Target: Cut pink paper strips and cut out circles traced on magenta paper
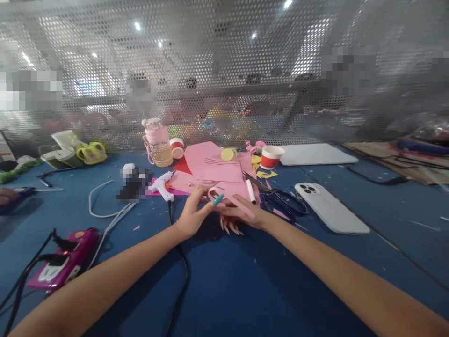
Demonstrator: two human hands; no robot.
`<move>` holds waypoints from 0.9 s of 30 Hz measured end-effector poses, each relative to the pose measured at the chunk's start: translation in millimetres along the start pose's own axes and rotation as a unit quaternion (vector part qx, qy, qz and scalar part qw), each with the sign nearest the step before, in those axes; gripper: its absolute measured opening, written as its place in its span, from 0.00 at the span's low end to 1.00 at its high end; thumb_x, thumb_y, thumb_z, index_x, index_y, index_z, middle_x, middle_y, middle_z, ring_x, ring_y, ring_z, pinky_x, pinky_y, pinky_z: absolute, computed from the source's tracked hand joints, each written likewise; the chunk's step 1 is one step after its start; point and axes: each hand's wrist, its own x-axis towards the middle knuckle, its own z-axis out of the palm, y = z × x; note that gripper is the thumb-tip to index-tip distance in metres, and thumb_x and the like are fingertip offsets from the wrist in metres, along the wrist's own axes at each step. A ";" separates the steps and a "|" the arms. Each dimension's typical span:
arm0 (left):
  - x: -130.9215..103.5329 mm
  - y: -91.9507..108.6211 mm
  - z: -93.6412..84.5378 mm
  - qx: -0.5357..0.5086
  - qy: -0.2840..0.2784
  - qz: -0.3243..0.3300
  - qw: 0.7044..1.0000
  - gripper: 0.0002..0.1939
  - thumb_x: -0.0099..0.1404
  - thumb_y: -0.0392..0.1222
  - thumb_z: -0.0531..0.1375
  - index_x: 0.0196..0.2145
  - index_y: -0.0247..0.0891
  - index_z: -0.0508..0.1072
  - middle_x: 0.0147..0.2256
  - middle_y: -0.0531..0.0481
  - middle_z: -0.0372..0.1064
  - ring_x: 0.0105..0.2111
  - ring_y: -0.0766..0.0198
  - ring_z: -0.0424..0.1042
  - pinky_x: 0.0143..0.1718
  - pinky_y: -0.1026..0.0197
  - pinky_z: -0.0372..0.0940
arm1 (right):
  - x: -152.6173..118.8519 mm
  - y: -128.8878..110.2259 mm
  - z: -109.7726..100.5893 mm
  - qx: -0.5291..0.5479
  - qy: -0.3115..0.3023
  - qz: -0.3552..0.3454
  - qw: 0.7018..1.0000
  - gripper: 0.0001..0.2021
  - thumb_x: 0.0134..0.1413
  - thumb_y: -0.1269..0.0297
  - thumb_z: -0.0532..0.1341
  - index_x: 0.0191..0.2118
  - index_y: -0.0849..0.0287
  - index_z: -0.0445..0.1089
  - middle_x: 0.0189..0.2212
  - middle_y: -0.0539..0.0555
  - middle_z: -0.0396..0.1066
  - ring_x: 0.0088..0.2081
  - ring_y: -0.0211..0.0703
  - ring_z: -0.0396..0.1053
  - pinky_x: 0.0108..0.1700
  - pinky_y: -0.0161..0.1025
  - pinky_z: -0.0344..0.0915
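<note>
A narrow pink paper strip (242, 207), curled into a loop at its left end, is between my two hands above the table. My left hand (194, 213) pinches the curled part, its teal-nailed thumb on top. My right hand (247, 216) is bent under the strip, its long-nailed fingers pointing down and partly curled; the strip's free end lies over this hand. Just beyond are pink paper sheets (222, 169), the upper one with several dark lines. A white marker (250, 191) and dark-handled scissors (286, 200) lie right of my hands. A white glue gun (163, 186) lies to the left.
A white phone (331, 208) lies at right, a purple power strip (66, 260) with cables at left. Behind stand a pink-lidded bottle (157, 142), a red-and-white paper cup (271, 157) and a perforated metal screen (217, 61). Another person's hand (6, 197) shows at far left.
</note>
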 end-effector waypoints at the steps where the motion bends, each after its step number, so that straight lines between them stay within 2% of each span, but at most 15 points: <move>1: 0.9 -1.6 1.0 0.004 0.026 -0.018 0.999 0.13 0.54 0.49 0.60 0.33 0.36 0.67 0.32 0.49 0.64 0.33 0.64 0.65 0.34 0.63 0.61 | -0.5 -0.4 0.9 0.000 0.003 -0.003 1.000 0.19 0.37 0.50 0.65 0.20 0.64 0.66 0.14 0.48 0.68 0.12 0.29 0.63 0.12 0.25 0.57; 3: 2.7 -4.7 2.4 -0.002 0.052 -0.049 0.997 0.12 0.54 0.47 0.60 0.29 0.36 0.66 0.27 0.53 0.63 0.28 0.68 0.63 0.31 0.64 0.60 | -1.1 -1.3 2.8 0.004 0.010 -0.003 1.000 0.20 0.36 0.50 0.65 0.19 0.64 0.66 0.14 0.49 0.69 0.11 0.29 0.62 0.12 0.25 0.57; 7: 5.1 -6.3 2.7 -0.028 0.032 -0.091 0.995 0.14 0.52 0.49 0.61 0.24 0.35 0.67 0.22 0.54 0.64 0.23 0.69 0.62 0.27 0.64 0.59 | -1.4 -2.4 5.4 -0.004 0.018 -0.005 1.000 0.19 0.36 0.51 0.66 0.18 0.64 0.66 0.14 0.49 0.69 0.11 0.29 0.62 0.11 0.25 0.57; 10: 5.0 -3.0 2.8 -0.035 0.027 -0.095 0.994 0.16 0.51 0.50 0.61 0.19 0.35 0.65 0.19 0.54 0.65 0.21 0.70 0.62 0.25 0.65 0.58 | -1.5 -2.9 5.5 -0.019 0.003 -0.002 1.000 0.19 0.37 0.50 0.65 0.18 0.65 0.67 0.14 0.50 0.69 0.11 0.28 0.61 0.12 0.25 0.57; 15: 4.3 -1.2 4.1 -0.055 0.038 -0.092 0.994 0.16 0.50 0.51 0.62 0.20 0.36 0.65 0.19 0.54 0.66 0.20 0.69 0.63 0.23 0.65 0.58 | -1.9 -3.6 5.7 -0.027 0.005 -0.006 1.000 0.19 0.37 0.50 0.65 0.18 0.65 0.67 0.14 0.49 0.69 0.11 0.28 0.61 0.12 0.25 0.57; 19: 5.8 -3.9 3.6 -0.053 0.019 -0.124 0.991 0.17 0.48 0.51 0.63 0.19 0.34 0.65 0.17 0.56 0.63 0.19 0.72 0.61 0.22 0.67 0.56 | -1.7 -2.2 7.6 -0.041 -0.002 -0.024 0.999 0.21 0.38 0.47 0.63 0.19 0.65 0.67 0.15 0.49 0.68 0.11 0.28 0.60 0.11 0.26 0.56; 24: 7.1 -5.4 3.6 -0.073 -0.013 -0.162 0.984 0.21 0.45 0.56 0.63 0.21 0.34 0.65 0.16 0.56 0.63 0.17 0.70 0.63 0.20 0.66 0.57 | 1.9 3.8 9.9 -0.059 0.077 -0.074 0.992 0.20 0.35 0.48 0.65 0.20 0.64 0.67 0.13 0.47 0.65 0.11 0.27 0.58 0.12 0.27 0.54; 27: 5.5 -6.0 3.8 -0.075 -0.011 -0.136 0.988 0.21 0.47 0.56 0.62 0.21 0.35 0.64 0.17 0.56 0.64 0.18 0.69 0.65 0.20 0.66 0.59 | 4.2 7.4 10.0 -0.051 0.103 -0.085 0.990 0.20 0.32 0.47 0.66 0.20 0.62 0.67 0.14 0.46 0.66 0.11 0.28 0.58 0.13 0.28 0.54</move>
